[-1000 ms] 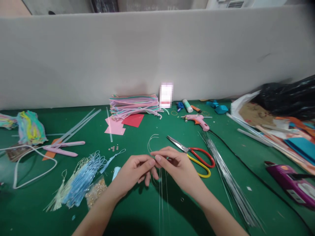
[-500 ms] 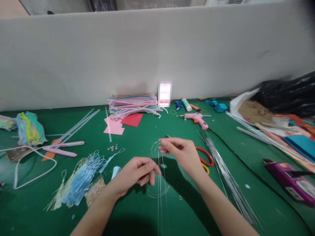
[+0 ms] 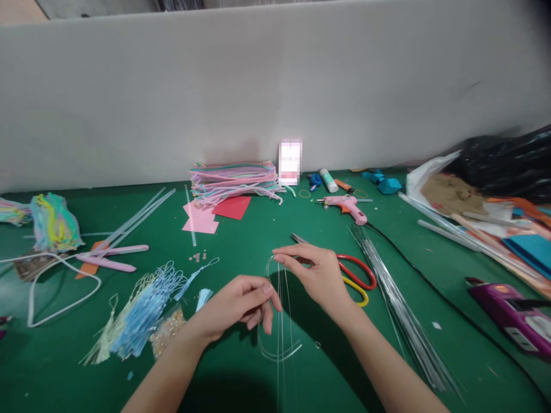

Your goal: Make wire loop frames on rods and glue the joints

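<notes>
Thin silvery wire (image 3: pixel 282 338), bent into loops with long strands hanging down, is between my hands. My right hand (image 3: pixel 312 272) is closed, thumb and index finger pinching the top of the loop. Lower and to the left, my left hand (image 3: pixel 243 304) has thumb and index finger together on the wire, its other fingers curled; the exact grip is partly hidden. Scissors (image 3: pixel 359 272) with red and yellow handles lie partly behind my right hand. To its right lies a bundle of similar wires (image 3: pixel 396 298).
Left are blue tassels (image 3: pixel 144 321), a bag of gold beads (image 3: pixel 167 330) and a pink flat iron (image 3: pixel 114 258). Behind lie pipe cleaners (image 3: pixel 235 183), red paper (image 3: pixel 232 207) and a pink glue gun (image 3: pixel 346 206) with a black cord. A purple device (image 3: pixel 510 315) is at right.
My right hand has shifted slightly left and down with the wire loop. More of the scissors shows. My left hand stays nearly in place, while the loop's lower end hangs lower.
</notes>
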A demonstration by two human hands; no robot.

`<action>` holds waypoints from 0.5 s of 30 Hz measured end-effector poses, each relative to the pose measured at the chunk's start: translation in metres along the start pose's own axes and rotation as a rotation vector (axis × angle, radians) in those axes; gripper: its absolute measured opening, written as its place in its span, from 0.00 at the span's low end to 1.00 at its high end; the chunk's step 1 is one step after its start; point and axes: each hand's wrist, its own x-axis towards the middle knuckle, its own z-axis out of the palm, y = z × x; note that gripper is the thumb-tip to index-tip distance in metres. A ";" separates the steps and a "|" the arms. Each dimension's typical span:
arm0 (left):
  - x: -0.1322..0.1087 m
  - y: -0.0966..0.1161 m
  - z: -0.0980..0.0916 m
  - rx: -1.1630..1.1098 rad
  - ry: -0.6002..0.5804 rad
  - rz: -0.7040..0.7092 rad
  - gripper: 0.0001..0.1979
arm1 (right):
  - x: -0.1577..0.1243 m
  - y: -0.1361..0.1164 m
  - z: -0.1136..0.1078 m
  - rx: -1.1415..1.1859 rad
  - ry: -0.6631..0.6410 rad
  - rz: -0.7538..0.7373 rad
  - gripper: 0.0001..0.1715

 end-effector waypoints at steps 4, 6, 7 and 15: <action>0.000 0.000 0.001 -0.011 -0.007 0.053 0.16 | -0.001 -0.002 0.000 0.106 -0.017 0.072 0.05; 0.001 -0.001 0.002 -0.017 0.024 0.098 0.15 | -0.001 -0.001 0.001 0.150 -0.007 0.142 0.08; 0.001 -0.001 0.002 -0.023 0.041 0.112 0.14 | -0.001 0.000 0.002 0.162 -0.002 0.169 0.09; 0.005 -0.005 0.003 -0.042 0.088 0.107 0.16 | -0.001 0.006 0.002 0.165 -0.063 0.197 0.14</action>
